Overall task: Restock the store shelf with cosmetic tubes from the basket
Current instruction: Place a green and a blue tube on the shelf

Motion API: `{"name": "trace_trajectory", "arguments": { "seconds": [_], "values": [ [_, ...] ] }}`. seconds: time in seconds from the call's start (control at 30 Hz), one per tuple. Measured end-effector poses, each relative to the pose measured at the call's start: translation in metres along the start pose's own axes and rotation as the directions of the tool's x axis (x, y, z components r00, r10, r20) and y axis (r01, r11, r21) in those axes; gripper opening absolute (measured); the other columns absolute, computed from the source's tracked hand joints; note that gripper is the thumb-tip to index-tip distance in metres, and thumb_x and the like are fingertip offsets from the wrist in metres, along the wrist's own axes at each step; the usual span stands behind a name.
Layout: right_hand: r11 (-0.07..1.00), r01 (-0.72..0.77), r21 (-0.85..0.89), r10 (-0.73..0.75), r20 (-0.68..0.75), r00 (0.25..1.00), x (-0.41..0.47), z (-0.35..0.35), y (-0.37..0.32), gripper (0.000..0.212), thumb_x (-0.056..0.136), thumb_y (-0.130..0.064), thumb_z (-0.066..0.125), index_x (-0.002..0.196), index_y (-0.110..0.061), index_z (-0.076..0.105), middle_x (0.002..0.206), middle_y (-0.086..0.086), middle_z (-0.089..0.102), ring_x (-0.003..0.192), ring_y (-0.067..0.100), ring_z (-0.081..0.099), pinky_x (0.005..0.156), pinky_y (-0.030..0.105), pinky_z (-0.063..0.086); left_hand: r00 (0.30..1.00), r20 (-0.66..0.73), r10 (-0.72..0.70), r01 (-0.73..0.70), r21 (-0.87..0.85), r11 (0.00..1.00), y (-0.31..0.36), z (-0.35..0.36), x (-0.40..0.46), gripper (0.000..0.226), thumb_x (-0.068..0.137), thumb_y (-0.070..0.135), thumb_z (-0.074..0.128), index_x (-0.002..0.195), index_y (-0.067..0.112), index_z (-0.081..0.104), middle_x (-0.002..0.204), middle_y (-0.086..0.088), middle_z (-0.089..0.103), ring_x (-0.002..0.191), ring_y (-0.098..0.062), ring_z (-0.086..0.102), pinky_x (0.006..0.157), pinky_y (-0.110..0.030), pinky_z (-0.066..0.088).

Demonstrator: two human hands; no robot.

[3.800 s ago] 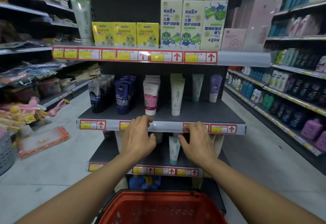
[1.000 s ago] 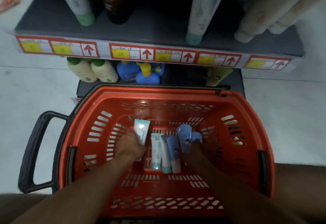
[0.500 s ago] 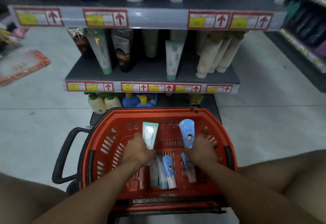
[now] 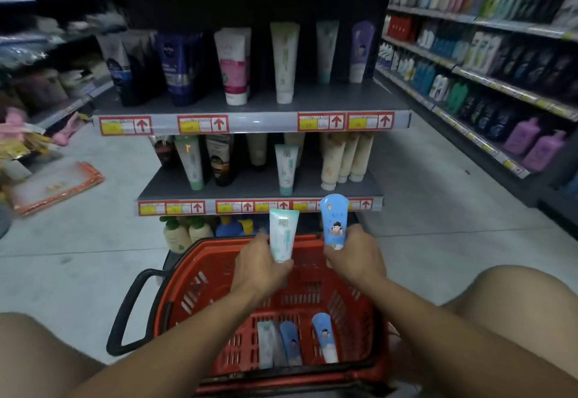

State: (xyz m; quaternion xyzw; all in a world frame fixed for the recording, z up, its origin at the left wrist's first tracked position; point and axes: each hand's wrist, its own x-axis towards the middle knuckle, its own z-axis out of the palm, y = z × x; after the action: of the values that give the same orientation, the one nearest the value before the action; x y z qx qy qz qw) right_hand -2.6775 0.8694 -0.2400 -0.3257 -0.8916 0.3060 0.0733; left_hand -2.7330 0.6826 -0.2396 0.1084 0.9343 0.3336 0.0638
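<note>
Lifting both hands out of the red basket (image 4: 219,275), I have brought two tubes up over its front rim, where half a second ago they had barely cleared the pile. So the pick is done, I judge, and shelving comes next.

From the head view, my left hand (image 4: 261,267) has its fingers (image 4: 283,267) curled tight around the lower end of the white-and-teal tube (image 4: 283,235), held upright. My right hand (image 4: 355,258) pinches the base of the blue tube (image 4: 334,220), also upright. Three tubes (image 4: 294,346) lie on the basket floor. A matching teal tube (image 4: 287,167) stands on the lower shelf (image 4: 259,186) just ahead.
</note>
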Motion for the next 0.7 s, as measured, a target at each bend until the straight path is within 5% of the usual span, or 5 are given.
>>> {"name": "trace_trajectory", "arguments": {
  "seconds": [0.27, 0.47, 0.6, 0.7],
  "values": [
    [0.994, 0.066, 0.087, -0.054, -0.129, 0.99, 0.02, -0.054, -0.028, 0.035, 0.08, -0.044, 0.072, 0.1, -0.021, 0.053, 0.093, -0.001, 0.064, 0.079, 0.022, 0.062, 0.058, 0.033, 0.048, 0.989, -0.128, 0.074, -0.084, -0.076, 0.994, 0.052, -0.033, 0.005, 0.053, 0.078, 0.039, 0.085, 0.122, 0.02, 0.062, 0.119, 0.0, 0.072, 0.107, -0.021, 0.069, 0.08, -0.036, 0.06],
    [0.988, 0.126, 0.093, -0.106, -0.196, 0.975, 0.036, -0.079, -0.052, 0.04, 0.08, -0.044, 0.073, 0.107, -0.022, 0.054, 0.099, -0.002, 0.062, 0.085, 0.02, 0.064, 0.067, 0.04, 0.06, 0.979, -0.175, 0.107, -0.12, -0.067, 0.99, 0.083, -0.055, 0.026, 0.048, 0.079, 0.042, 0.085, 0.112, 0.02, 0.058, 0.118, -0.002, 0.071, 0.107, -0.021, 0.069, 0.059, -0.02, 0.048],
    [0.981, 0.149, 0.125, -0.119, -0.218, 0.969, 0.053, -0.103, -0.067, 0.043, 0.075, -0.049, 0.072, 0.107, -0.027, 0.054, 0.101, -0.004, 0.065, 0.087, 0.019, 0.067, 0.069, 0.044, 0.062, 0.965, -0.215, 0.148, -0.172, -0.098, 0.98, 0.114, -0.067, 0.04, 0.051, 0.079, 0.042, 0.085, 0.118, 0.021, 0.06, 0.12, 0.0, 0.072, 0.107, -0.019, 0.069, 0.078, -0.032, 0.06],
    [0.973, 0.17, 0.157, -0.129, -0.245, 0.961, 0.064, -0.118, -0.081, 0.041, 0.072, -0.047, 0.072, 0.102, -0.026, 0.053, 0.095, -0.004, 0.065, 0.084, 0.02, 0.067, 0.069, 0.044, 0.061, 0.952, -0.258, 0.163, -0.196, -0.111, 0.974, 0.135, -0.078, 0.05, 0.051, 0.077, 0.041, 0.086, 0.117, 0.022, 0.061, 0.117, 0.0, 0.072, 0.107, -0.02, 0.07, 0.077, -0.033, 0.058]
  ]
}}
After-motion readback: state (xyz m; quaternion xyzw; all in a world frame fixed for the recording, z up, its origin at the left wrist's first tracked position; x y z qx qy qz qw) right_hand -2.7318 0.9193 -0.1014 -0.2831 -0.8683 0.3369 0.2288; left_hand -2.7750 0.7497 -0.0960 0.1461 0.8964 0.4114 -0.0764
